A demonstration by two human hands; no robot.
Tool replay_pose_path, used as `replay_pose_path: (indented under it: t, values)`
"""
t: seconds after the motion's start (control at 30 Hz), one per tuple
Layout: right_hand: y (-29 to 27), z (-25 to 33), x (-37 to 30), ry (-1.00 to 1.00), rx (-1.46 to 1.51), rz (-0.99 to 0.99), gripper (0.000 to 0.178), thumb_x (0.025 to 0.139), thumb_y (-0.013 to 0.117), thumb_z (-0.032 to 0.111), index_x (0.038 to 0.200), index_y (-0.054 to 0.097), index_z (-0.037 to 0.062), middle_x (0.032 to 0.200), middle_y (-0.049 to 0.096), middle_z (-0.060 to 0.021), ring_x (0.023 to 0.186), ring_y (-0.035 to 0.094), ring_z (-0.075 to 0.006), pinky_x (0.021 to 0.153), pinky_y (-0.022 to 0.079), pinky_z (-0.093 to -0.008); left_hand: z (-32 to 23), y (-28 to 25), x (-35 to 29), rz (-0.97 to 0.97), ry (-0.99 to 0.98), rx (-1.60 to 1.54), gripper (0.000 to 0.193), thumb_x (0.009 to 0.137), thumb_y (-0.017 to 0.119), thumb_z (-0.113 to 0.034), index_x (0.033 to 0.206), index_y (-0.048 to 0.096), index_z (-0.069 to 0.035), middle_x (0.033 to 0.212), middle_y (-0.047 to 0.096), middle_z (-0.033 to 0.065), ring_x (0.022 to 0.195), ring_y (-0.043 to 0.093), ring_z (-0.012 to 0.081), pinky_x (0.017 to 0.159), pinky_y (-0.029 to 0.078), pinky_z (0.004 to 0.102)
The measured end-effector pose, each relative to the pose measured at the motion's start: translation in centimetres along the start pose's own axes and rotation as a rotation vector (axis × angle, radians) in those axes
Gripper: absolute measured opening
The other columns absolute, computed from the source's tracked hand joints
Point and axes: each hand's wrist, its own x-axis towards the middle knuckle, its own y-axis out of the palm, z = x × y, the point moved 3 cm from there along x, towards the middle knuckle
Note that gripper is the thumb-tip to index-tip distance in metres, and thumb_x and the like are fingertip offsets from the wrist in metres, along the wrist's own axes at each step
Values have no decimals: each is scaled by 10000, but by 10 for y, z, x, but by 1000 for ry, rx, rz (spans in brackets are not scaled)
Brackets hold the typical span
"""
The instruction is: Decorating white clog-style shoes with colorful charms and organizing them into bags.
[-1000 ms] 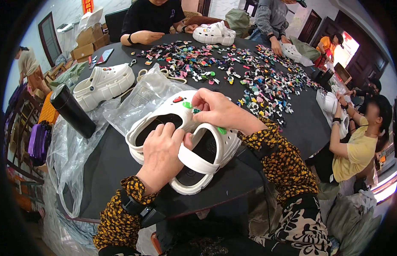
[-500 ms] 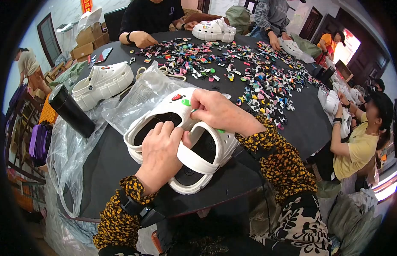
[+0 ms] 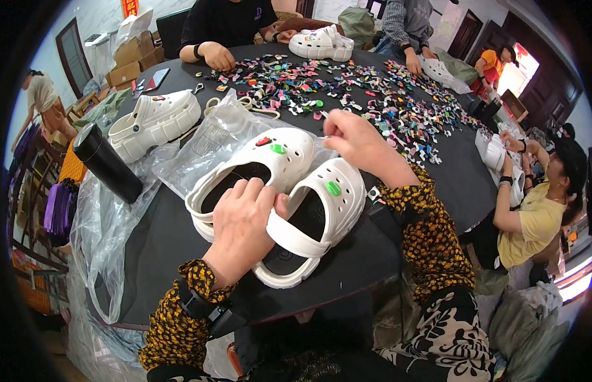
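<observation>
A pair of white clogs lies side by side before me, toes pointing away. The left clog (image 3: 291,167) carries a red charm (image 3: 263,141) and a green charm (image 3: 278,149); the right clog (image 3: 348,202) has one green charm (image 3: 334,188). Closed over the inner rims where the clogs meet, my left hand (image 3: 242,223) steadies them. My right hand (image 3: 358,141) is raised beyond the right clog's toe, thumb and fingers pinched together. Something small and pale shows at its fingertips, too small to name.
Loose colourful charms (image 3: 397,114) cover the far tabletop. A clear plastic bag (image 3: 207,149), another white clog (image 3: 159,121) and a black bottle (image 3: 108,164) stand to the left. Across the table, a person's hand (image 3: 216,56) is near another white clog (image 3: 321,44). More people work at the right.
My right hand has left the left clog's toe, moving right and away, uncovering the green charms. The right clog's front now shows fully. My left hand has stayed in place.
</observation>
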Motion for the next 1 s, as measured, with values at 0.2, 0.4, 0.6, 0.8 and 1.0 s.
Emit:
replay_pose_path:
  t: [0.2,0.4,0.6,0.8,1.0]
  values:
    - [5,-79,-30,250,-210,135,153,812,651,113,884,628,-21,840,647,-171,787,637,-283,715,497,-375,-4,-1,2,11,79,-35,148,855,658,-142,752,591,-60,731,539,80,709,555,252,632,442,368]
    - [-7,-61,-3,89,-211,93,181,857,631,140,935,694,-10,909,679,-185,862,659,-301,774,510,-382,-7,1,2,55,148,4,188,855,657,-142,716,558,-62,709,529,77,685,553,246,622,454,367]
    - [28,38,48,-167,43,97,209,903,604,168,947,692,-16,931,675,-188,886,659,-312,794,515,-377,-10,-2,3,55,199,-4,132,816,663,-97,746,560,-53,700,526,83,654,551,251,601,467,370]
    - [52,50,56,-330,-103,121,230,901,585,184,849,661,-27,875,653,-215,860,635,-376,793,498,-444,-10,1,0,31,220,-32,165,805,690,-112,751,543,-62,713,523,73,660,551,244,599,455,362]
    - [53,48,56,-269,-91,60,267,915,580,220,814,645,-19,841,653,-236,846,639,-397,769,503,-467,-9,0,1,46,205,-35,159,815,679,-114,755,543,-58,714,514,78,657,546,246,595,456,364]
